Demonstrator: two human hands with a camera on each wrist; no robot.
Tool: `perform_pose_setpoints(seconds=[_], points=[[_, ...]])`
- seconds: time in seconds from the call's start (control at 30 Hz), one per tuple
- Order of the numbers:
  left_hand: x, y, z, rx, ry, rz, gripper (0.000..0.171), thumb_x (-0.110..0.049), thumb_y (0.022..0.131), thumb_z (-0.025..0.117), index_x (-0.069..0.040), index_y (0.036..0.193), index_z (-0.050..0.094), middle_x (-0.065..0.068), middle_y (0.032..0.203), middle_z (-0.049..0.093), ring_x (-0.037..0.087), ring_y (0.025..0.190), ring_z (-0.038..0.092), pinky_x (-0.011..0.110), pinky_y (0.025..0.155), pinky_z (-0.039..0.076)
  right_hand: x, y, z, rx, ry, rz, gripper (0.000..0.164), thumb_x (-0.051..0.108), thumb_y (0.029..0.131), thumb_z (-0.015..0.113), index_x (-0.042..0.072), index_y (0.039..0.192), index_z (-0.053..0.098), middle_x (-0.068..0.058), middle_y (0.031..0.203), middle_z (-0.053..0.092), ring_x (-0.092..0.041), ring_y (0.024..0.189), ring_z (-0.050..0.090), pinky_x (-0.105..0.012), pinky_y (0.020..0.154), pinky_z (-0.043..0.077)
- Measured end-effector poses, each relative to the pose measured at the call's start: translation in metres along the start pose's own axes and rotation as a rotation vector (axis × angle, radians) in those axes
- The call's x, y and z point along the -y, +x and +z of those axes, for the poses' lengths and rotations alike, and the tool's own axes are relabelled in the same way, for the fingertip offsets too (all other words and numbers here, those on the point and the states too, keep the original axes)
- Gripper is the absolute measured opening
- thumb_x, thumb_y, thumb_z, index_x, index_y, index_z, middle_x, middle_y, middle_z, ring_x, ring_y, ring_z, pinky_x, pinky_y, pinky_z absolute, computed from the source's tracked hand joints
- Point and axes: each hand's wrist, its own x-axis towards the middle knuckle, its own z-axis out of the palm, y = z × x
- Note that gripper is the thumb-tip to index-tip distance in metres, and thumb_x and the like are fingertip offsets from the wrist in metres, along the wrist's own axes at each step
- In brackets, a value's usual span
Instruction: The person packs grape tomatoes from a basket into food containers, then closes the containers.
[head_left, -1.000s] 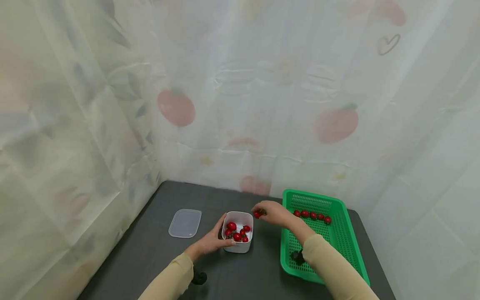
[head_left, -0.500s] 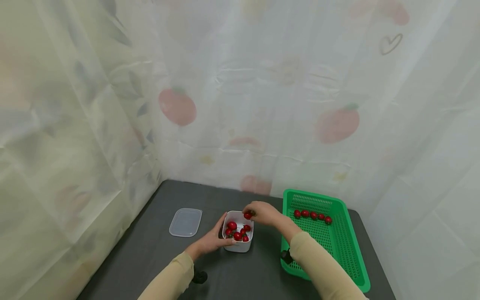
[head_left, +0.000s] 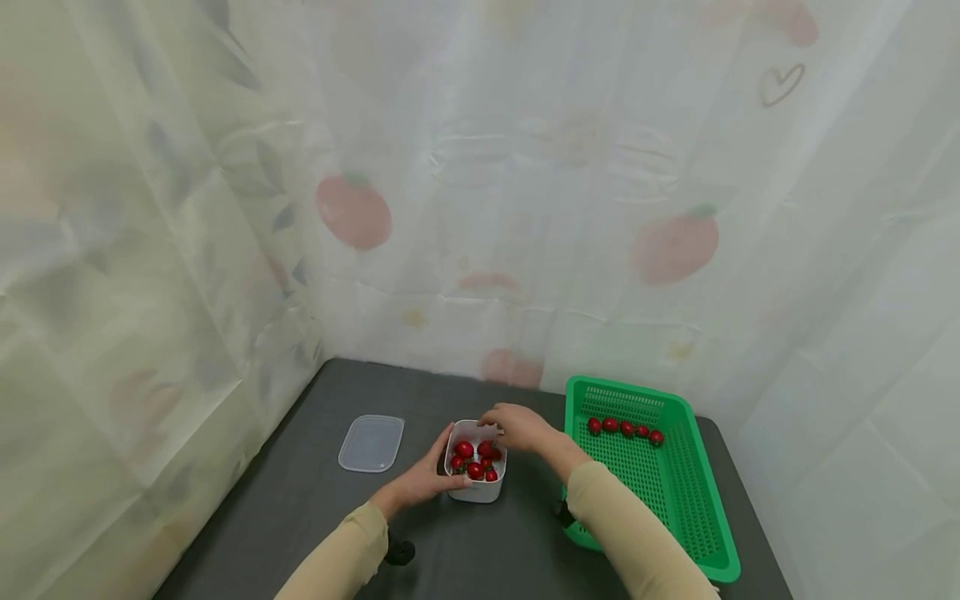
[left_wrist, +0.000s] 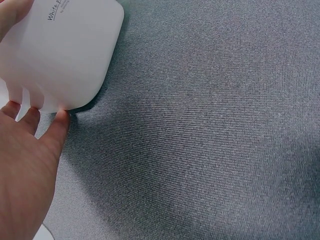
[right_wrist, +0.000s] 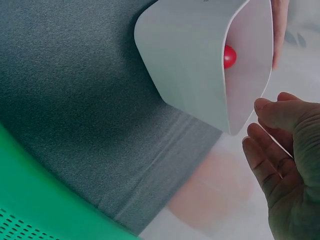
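A white plastic container (head_left: 476,493) stands on the dark table with several cherry tomatoes (head_left: 464,450) inside. My left hand (head_left: 423,482) grips its left side, thumb toward the near rim; in the left wrist view, fingertips press the container wall (left_wrist: 70,55). Over the container's far right rim is my right hand (head_left: 525,427). The right wrist view shows that hand (right_wrist: 295,160) with fingers loosely bent and nothing between them, right at the container's rim. One red tomato (right_wrist: 229,57) shows inside there; the others are hidden by the wall.
To the right, a green perforated basket (head_left: 682,492) holds a row of several cherry tomatoes (head_left: 627,428) near its far end. A flat translucent lid (head_left: 371,443) lies left of the container. A printed curtain (head_left: 510,208) hangs behind the table.
My right hand has moved left from beside the container to over it and let go of a cherry tomato, which now lies inside. My left hand has kept its grip.
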Motion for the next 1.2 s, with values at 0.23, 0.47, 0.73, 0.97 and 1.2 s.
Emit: perform_pose_setpoints(seconds=[0.23,0.47,0.73,0.97,1.2], points=[[-0.001,0.000,-0.001,-0.008,0.021,-0.006,0.106,-0.025,0.095,0.075,-0.022,0.166,-0.004,0.019,0.168,0.010,0.043,0.148,0.027,0.059,0.112,0.033,-0.003,-0.002,0.002,0.002,-0.013,0.020,0.035,0.005,0.096,0.068,0.014,0.130,0.071,-0.004,0.121,0.068,-0.021,0.109,0.064,-0.039,0.093,0.053],[0.000,-0.001,-0.001,0.009,0.005,0.012,0.106,-0.021,0.097,0.074,-0.019,0.165,-0.007,0.021,0.167,0.011,0.043,0.146,0.029,0.058,0.111,0.035,-0.002,-0.004,-0.001,-0.014,-0.014,0.003,0.035,0.007,0.096,0.070,0.013,0.130,0.071,-0.004,0.123,0.068,-0.021,0.112,0.063,-0.040,0.095,0.052],[0.000,-0.001,0.000,0.005,-0.018,0.019,0.106,-0.020,0.096,0.075,-0.018,0.165,-0.006,0.021,0.167,0.011,0.043,0.147,0.027,0.058,0.112,0.034,-0.019,-0.027,-0.021,-0.067,0.039,0.070,0.035,0.014,0.099,0.069,0.018,0.134,0.068,-0.003,0.131,0.064,-0.023,0.123,0.059,-0.044,0.100,0.049],[0.002,-0.001,0.000,-0.012,0.019,0.013,0.109,-0.025,0.093,0.078,-0.018,0.166,-0.004,0.020,0.167,0.011,0.043,0.148,0.024,0.061,0.113,0.030,-0.059,-0.067,-0.035,-0.143,0.104,0.205,0.036,0.018,0.101,0.067,0.018,0.137,0.066,-0.006,0.139,0.061,-0.029,0.130,0.055,-0.050,0.102,0.046],[-0.001,-0.002,-0.002,-0.002,0.016,0.027,0.112,-0.027,0.093,0.079,-0.016,0.165,-0.006,0.022,0.167,0.011,0.045,0.148,0.024,0.061,0.113,0.031,-0.093,-0.101,-0.042,-0.173,0.114,0.270,0.038,0.012,0.102,0.064,0.009,0.139,0.063,-0.016,0.142,0.058,-0.039,0.132,0.052,-0.056,0.101,0.045]])
